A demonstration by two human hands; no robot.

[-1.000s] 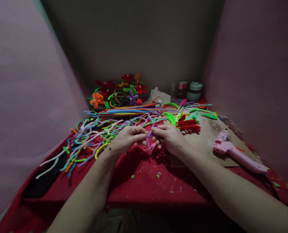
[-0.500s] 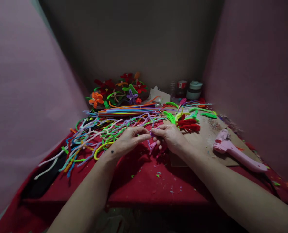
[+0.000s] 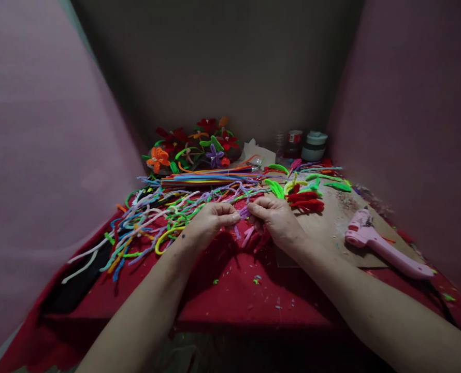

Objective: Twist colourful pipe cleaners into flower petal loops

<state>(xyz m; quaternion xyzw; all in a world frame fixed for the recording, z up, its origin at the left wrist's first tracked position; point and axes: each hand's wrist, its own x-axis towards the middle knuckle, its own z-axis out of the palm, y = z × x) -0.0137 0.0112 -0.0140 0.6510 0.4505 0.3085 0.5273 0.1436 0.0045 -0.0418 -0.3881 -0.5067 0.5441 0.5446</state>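
Between my hands is a small bent purple pipe cleaner (image 3: 244, 213), stretched level just above the table. My left hand (image 3: 215, 217) pinches its left end between thumb and fingers. At the other end, the fingertips of my right hand (image 3: 270, 216) are closed on it. Below them, pink pipe cleaner pieces (image 3: 248, 237) lie on the red cloth (image 3: 230, 295). To the left spreads a tangled heap of loose pipe cleaners (image 3: 153, 220) in many colours. Just beyond my right hand are red pipe cleaner loops (image 3: 306, 201) and bright green ones (image 3: 275, 188).
A pink hot glue gun (image 3: 386, 248) rests on a cardboard sheet (image 3: 331, 243) at right. Behind the heap lies a bundle of straight pipe cleaners (image 3: 207, 177). Pipe cleaner flowers (image 3: 191, 145), a lidded jar (image 3: 315, 146) and a dark jar (image 3: 293, 144) stand at the back.
My left thumb and fingers have closed together on the purple piece. My fingertips have drawn slightly apart, so more of it shows between them. The whole view has shifted a little.
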